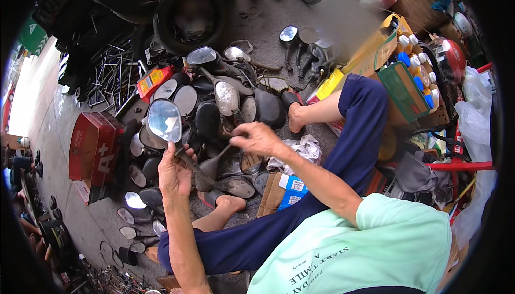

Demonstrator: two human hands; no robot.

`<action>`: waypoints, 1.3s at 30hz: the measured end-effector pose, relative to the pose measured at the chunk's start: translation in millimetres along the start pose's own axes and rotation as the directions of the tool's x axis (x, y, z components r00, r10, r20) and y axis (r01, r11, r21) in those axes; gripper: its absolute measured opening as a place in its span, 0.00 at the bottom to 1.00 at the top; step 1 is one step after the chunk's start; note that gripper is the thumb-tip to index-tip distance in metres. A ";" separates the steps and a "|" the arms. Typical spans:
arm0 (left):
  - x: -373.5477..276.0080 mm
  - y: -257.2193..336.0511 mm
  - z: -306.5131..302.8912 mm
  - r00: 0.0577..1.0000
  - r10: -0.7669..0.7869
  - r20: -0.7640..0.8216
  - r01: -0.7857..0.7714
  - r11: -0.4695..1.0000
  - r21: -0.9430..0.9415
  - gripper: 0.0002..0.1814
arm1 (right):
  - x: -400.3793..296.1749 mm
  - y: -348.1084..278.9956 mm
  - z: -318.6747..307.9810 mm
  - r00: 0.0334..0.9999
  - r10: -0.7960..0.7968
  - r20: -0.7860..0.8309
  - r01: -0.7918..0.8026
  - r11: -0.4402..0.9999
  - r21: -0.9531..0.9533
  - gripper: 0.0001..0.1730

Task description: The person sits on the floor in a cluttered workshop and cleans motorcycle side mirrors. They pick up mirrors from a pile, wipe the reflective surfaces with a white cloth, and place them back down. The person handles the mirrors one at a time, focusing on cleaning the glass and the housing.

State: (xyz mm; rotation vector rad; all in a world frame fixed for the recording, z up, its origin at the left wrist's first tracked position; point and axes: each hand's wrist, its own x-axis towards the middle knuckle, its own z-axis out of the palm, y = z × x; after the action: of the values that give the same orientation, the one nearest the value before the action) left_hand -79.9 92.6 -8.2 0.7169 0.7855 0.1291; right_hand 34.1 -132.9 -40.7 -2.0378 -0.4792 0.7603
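My left hand (pixel 177 171) holds a motorcycle rear-view mirror (pixel 164 120) by its dark stem, glass side up, reflecting sky. The stem runs down past my palm toward the pile. My right hand (pixel 257 139) hovers over the heap with bent fingers. Its fingertips are beside a thin dark mirror stem (pixel 224 151); whether they grip it is unclear. Below both hands lies a heap of used mirrors, some glass up, such as a dusty one (pixel 226 98), others showing black backs, such as a wide housing (pixel 268 108).
A red open carton (pixel 94 149) stands left of the heap, metal rods (pixel 110 75) beyond it. A tyre (pixel 187 16) is at the far side. Bottles (pixel 418 67) fill a box at right. A crumpled white cloth (pixel 299 153) and blue boxes (pixel 291 193) lie between my legs.
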 end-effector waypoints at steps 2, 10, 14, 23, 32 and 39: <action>2.3 1.1 -1.8 1.000 0.013 -0.029 -0.014 0.999 -0.040 0.17 | 3.8 63.8 -11.7 0.988 0.102 -0.116 -0.139 0.911 -0.388 0.23; -3.2 6.2 22.0 0.999 -0.044 -0.015 0.044 0.999 -0.014 0.28 | -47.0 261.9 25.4 0.601 0.764 -0.235 -0.740 0.421 -0.525 0.38; 0.8 3.5 8.6 0.994 -0.066 -0.089 0.077 0.990 0.118 0.28 | -33.3 248.8 29.0 0.627 0.737 -0.251 -0.773 0.549 -0.319 0.23; 21.5 -42.0 10.8 0.983 -0.101 -0.155 0.166 0.847 0.505 0.20 | 9.0 37.3 -46.0 0.998 0.021 -0.063 0.027 0.733 0.680 0.16; 11.6 -47.0 13.0 0.956 -0.239 -0.169 0.288 0.873 0.394 0.25 | 30.0 -53.7 70.3 0.698 -0.511 -0.502 0.362 0.856 -0.368 0.22; -13.0 -24.0 39.9 0.991 -0.102 -0.092 0.135 0.840 0.526 0.30 | 81.9 75.7 22.2 0.841 -0.318 -0.438 0.184 0.929 -0.322 0.18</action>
State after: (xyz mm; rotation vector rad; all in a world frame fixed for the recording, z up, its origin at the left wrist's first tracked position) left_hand -65.4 48.1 3.9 1.1925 0.9336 -0.1931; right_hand 83.1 -111.9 -141.1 -2.2544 -0.5652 0.0052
